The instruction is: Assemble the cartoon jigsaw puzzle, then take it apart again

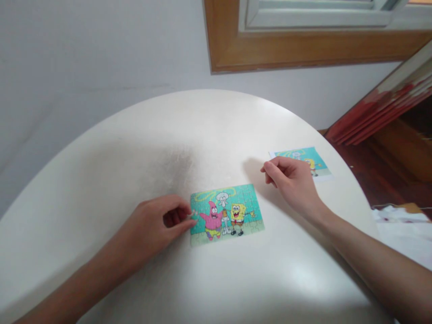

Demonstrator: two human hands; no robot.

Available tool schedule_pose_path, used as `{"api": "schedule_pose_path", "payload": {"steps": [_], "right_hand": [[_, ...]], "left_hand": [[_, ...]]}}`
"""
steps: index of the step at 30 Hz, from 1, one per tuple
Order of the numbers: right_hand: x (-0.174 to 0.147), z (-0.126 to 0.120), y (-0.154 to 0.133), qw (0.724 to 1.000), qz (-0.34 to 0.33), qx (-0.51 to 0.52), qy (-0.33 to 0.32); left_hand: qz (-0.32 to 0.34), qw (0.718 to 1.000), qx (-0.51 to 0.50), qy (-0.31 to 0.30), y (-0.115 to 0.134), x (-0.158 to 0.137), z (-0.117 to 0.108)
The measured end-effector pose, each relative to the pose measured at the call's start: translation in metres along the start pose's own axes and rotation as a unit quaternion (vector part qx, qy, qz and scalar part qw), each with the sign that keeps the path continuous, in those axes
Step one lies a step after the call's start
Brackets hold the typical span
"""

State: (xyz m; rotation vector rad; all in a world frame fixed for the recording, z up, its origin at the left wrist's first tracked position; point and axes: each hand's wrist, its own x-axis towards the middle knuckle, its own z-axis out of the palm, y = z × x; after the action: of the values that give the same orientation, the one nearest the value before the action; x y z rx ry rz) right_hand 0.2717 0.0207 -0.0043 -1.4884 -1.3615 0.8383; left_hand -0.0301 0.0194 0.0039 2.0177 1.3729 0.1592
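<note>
A jigsaw puzzle (248, 202) lies fitted together on the white table, with a pink starfish, a grey-green figure and a yellow square figure on a teal ground. At its left edge is my left hand (165, 218), thumb and forefinger pinched close together. A small whitish spot shows by those fingertips; whether it is a piece or a gap, I cannot tell. My right hand (292, 180) hovers above and to the right of the puzzle, fingers curled, thumb against forefinger, nothing visible between them. Behind it, partly covered, lies a printed picture card (319, 157) of the same scene.
The round white table (216, 117) reaches close to a pale wall (101, 45). A wood-framed window (303, 51) is above its far right edge. Red curtains (374, 112) hang to the right, and white cloth or paper (401, 229) lies beyond the table's right edge.
</note>
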Motion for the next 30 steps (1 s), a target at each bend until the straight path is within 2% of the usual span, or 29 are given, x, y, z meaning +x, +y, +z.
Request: {"api": "schedule_pose_path", "payload": {"steps": [8, 22, 30], "right_hand": [[0.0, 0.0, 0.001, 1.0, 0.003, -0.008, -0.002], [-0.002, -0.004, 0.001, 0.997, 0.012, -0.072, -0.004], [-0.002, -0.005, 0.003, 0.997, 0.027, -0.07, -0.004]], "left_hand": [[0.003, 1.0, 0.003, 0.004, 0.0, 0.001, 0.001], [-0.016, 1.0, -0.022, 0.002, 0.012, -0.003, 0.0], [-0.014, 1.0, -0.023, 0.009, 0.019, -0.001, -0.003]]}}
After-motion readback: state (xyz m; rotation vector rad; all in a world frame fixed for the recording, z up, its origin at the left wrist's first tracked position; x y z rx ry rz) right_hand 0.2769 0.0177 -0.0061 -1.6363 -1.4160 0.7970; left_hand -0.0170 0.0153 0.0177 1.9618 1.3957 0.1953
